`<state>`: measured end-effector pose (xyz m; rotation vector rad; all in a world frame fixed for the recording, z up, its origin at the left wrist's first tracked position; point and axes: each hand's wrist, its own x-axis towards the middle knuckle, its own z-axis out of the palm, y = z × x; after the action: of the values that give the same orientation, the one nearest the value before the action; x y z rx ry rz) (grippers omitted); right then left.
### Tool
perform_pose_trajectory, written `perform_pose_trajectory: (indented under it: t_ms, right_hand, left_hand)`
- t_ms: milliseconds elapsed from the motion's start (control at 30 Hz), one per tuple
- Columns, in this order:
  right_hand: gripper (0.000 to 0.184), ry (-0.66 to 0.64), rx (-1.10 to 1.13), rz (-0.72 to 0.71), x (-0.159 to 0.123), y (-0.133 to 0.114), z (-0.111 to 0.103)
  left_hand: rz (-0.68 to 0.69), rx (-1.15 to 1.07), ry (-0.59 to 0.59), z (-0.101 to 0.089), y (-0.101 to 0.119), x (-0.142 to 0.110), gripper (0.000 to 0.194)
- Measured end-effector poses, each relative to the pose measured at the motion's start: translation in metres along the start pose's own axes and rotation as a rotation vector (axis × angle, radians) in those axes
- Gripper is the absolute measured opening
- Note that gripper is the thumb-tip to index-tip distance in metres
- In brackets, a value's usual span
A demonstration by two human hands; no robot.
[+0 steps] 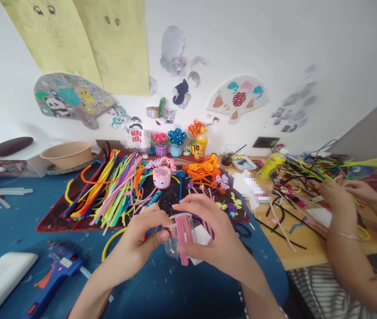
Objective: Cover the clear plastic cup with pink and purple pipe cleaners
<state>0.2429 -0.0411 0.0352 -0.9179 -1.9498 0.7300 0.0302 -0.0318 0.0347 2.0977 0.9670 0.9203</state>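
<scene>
Between both hands is a small clear plastic cup [172, 249], tilted, with several pink pipe cleaner pieces [184, 235] lined up along its side. My left hand [147, 232] pinches the cup's left side between thumb and fingers. Wrapped round the right side, my right hand [213, 235] presses its thumb on the pink pieces. Just beyond my hands stands a pink cup wrapped in pipe cleaners [161, 177]. A blue hot glue gun [60, 274] lies on the blue table to the left of my left hand.
Loose coloured pipe cleaners [115, 190] cover a dark mat. Orange pipe cleaner flowers [205, 170], a juice bottle [201, 145] and small flower pots [176, 148] stand behind. A white case [4, 283] lies front left. At right, another person's hands [341, 199] work over more pipe cleaners.
</scene>
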Motion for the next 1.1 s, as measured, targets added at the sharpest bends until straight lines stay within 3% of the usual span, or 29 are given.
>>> perform_pose_trajectory:
  t_ms: [600, 1100]
  right_hand:
    - [0.043, 0.02, 0.187, 0.057, 0.003, -0.002, 0.004]
    - [0.026, 0.034, 0.108, 0.027, 0.006, -0.001, 0.005]
  left_hand:
    - [0.005, -0.055, 0.022, 0.001, -0.006, 0.0, 0.025]
    - [-0.037, -0.14, 0.003, 0.003, -0.015, -0.001, 0.036]
